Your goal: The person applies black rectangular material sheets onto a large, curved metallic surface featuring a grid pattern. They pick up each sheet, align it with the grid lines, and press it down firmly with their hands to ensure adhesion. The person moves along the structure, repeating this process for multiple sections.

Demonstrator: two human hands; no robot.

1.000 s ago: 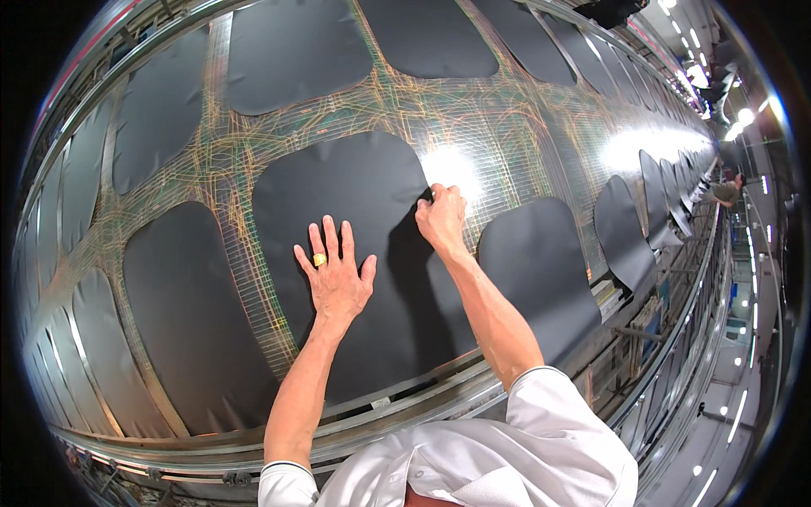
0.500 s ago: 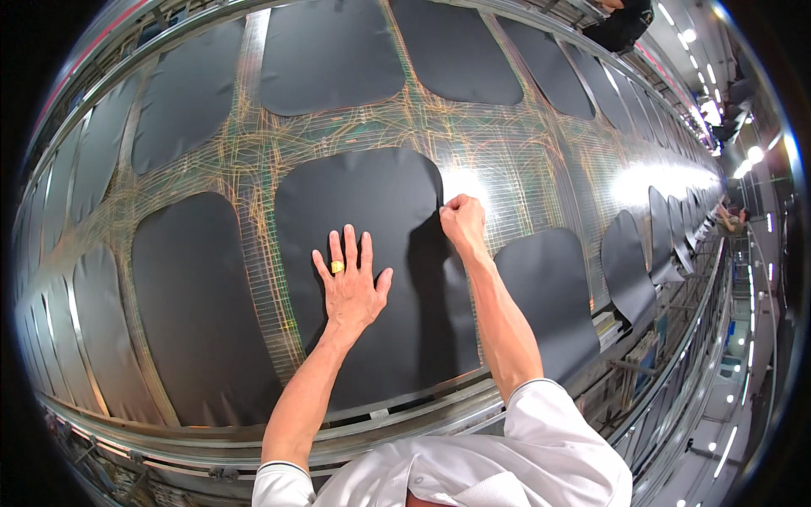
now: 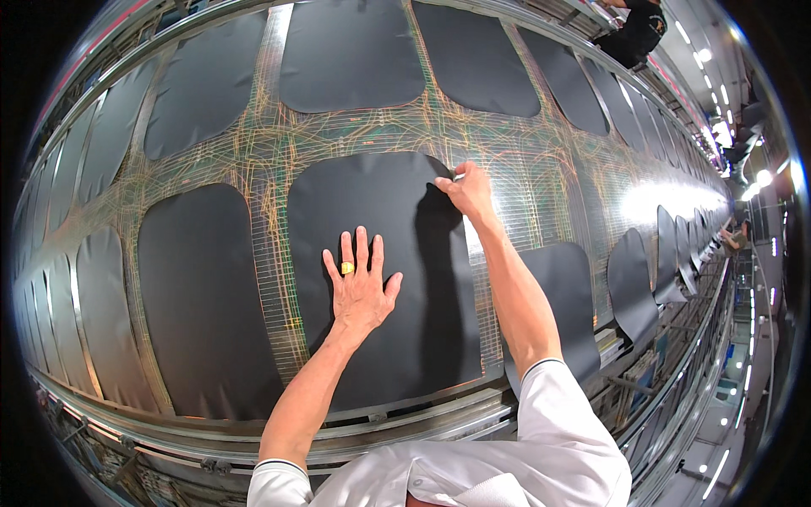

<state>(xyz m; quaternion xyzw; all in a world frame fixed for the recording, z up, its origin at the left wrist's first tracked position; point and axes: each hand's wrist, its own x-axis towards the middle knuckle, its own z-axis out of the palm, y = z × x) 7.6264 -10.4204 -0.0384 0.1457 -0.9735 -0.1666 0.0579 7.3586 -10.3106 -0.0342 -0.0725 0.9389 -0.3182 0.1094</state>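
My left hand (image 3: 363,286) lies flat on a smooth black leather-like sheet (image 3: 363,198) with rounded far corners, its fingers spread and a yellow ring on one of them. At the sheet's far right corner, my right hand (image 3: 466,191) has thumb and fingers closed in a pinch on the edge. That edge looks slightly raised from the surface below, and the exact grip is partly hidden by the fingers. A dark shadow falls across the sheet's right half.
Beneath lies a long table (image 3: 355,131) marked with a grid and many coloured lines. Similar sheets, such as one to the left (image 3: 198,296) and one to the right (image 3: 553,287), lie in two rows. A metal rail (image 3: 405,422) runs along the near edge. A person (image 3: 635,34) stands across the table.
My right hand has moved farther away along the sheet's right edge, up to the corner. My left hand stays flat on the sheet. The whole view has shifted slightly.
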